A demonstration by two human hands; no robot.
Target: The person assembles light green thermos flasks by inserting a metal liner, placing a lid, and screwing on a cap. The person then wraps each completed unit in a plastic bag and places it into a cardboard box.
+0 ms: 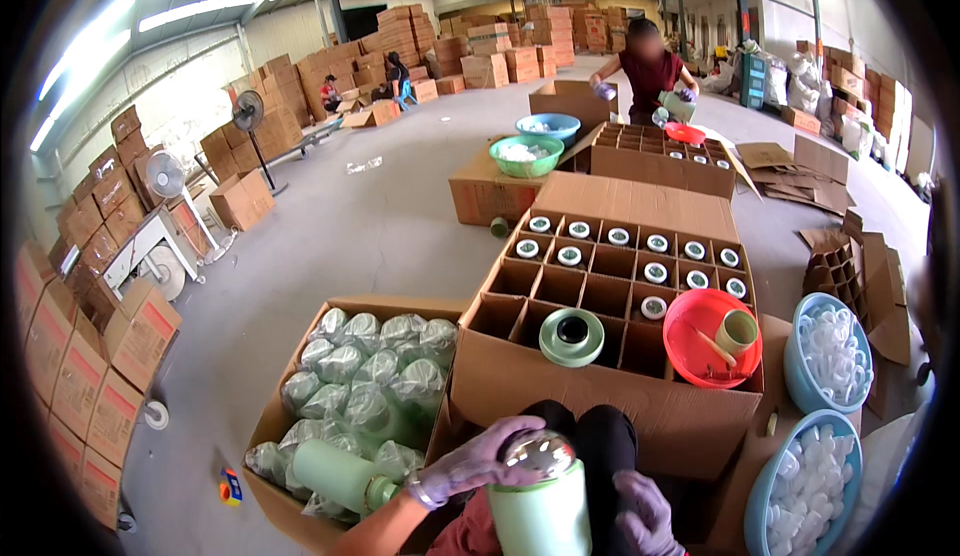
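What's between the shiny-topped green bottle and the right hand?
In the head view, a leg in dark trousers lies between the silver-topped green bottle and the right hand.

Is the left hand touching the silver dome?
Touching. The head view shows the gloved left hand laid against the left side of the silver dome.

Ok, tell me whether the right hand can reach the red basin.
Probably yes: the right hand looks empty, and the red basin sits on the divided carton at its near right corner, open from above.
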